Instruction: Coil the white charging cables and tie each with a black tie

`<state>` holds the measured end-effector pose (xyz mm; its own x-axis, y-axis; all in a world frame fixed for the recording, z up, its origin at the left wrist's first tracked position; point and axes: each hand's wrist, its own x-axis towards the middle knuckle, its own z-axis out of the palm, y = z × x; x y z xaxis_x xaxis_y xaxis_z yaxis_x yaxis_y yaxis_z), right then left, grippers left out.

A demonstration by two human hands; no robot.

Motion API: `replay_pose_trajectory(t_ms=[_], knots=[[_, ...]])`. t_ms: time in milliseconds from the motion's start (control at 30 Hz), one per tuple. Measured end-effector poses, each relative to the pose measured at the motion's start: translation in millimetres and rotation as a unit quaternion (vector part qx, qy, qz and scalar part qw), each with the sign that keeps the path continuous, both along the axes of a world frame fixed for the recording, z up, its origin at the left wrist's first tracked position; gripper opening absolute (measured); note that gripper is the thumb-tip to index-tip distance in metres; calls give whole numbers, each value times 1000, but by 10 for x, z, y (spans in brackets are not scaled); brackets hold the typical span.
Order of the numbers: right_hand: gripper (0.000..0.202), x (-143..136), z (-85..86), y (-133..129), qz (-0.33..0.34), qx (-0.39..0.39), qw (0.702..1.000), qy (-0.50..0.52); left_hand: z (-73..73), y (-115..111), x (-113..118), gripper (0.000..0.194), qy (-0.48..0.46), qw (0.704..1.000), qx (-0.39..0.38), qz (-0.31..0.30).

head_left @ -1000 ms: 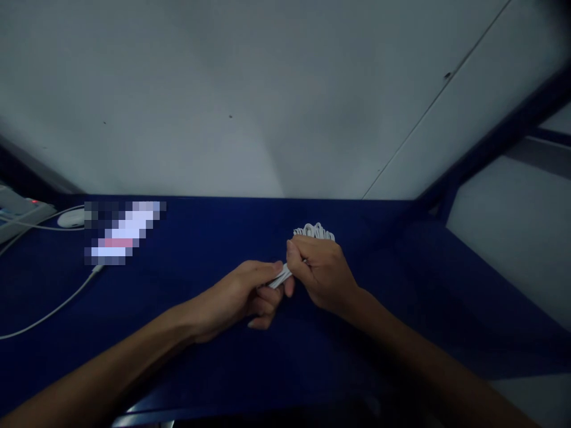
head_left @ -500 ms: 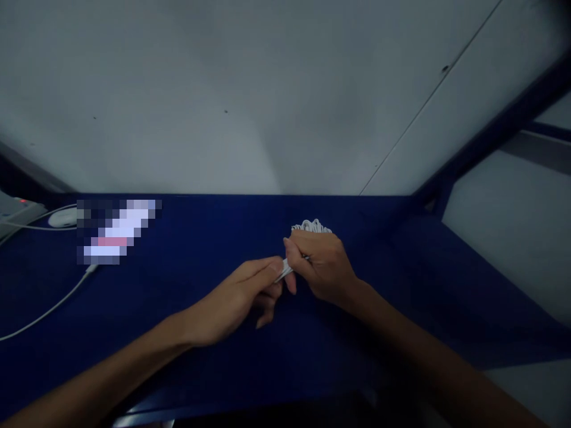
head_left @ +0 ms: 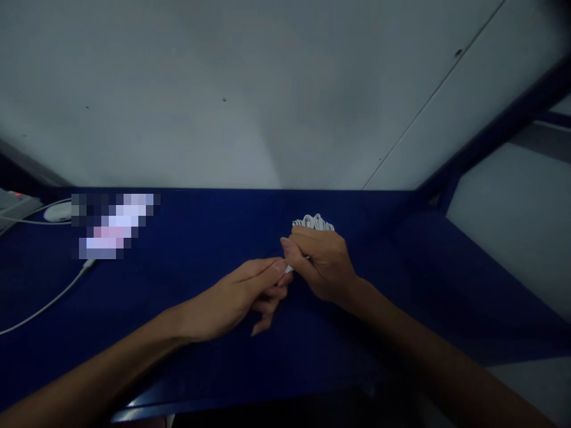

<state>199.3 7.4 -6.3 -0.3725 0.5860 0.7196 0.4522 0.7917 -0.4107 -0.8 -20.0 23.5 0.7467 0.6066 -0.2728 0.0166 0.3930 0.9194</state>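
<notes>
A bundle of thin white cable is gathered in my right hand, which is closed round it. Several loops stick out beyond the knuckles; the rest of the bundle is hidden by the palm and fingers. My left hand pinches a short white section of the cable between thumb and index finger, close against the right thumb. Its lower fingers curl loosely beneath. Both hands are over the blue tabletop.
At the left lies a phone-like lit object, blurred out, with a white charging cord running from it. Beside it are a white rounded item and a power strip with a red light. A pale wall panel rises behind.
My left hand has moved slightly closer to my right hand, so less of the white cable shows between them. The view has shifted a little.
</notes>
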Motion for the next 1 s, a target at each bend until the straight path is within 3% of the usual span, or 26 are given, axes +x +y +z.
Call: replay_pose_trajectory(t_ms=[200,333,500,700,800,867,1000], knots=[[50,25,19,8,12,-87,994,-68,-53,-14,22,43,35,998,46,32],[54,8,50,5,-16,-54,998,-40,-26,11,17,45,24,999,42,21],[54,-17,31,3,-39,-45,997,-43,30,28,-11,43,77,992,101,17],[51,-45,6,-17,-62,-51,996,-49,-18,53,-29,43,86,990,109,26],[34,-41,48,-46,-86,-114,989,27,4,170,-93,39,46,989,123,74],[33,-35,72,-64,-97,-165,978,84,57,275,-156,33,-1,976,141,163],[19,-35,56,-78,-61,-171,983,0,141,429,-240,34,-16,933,192,304]])
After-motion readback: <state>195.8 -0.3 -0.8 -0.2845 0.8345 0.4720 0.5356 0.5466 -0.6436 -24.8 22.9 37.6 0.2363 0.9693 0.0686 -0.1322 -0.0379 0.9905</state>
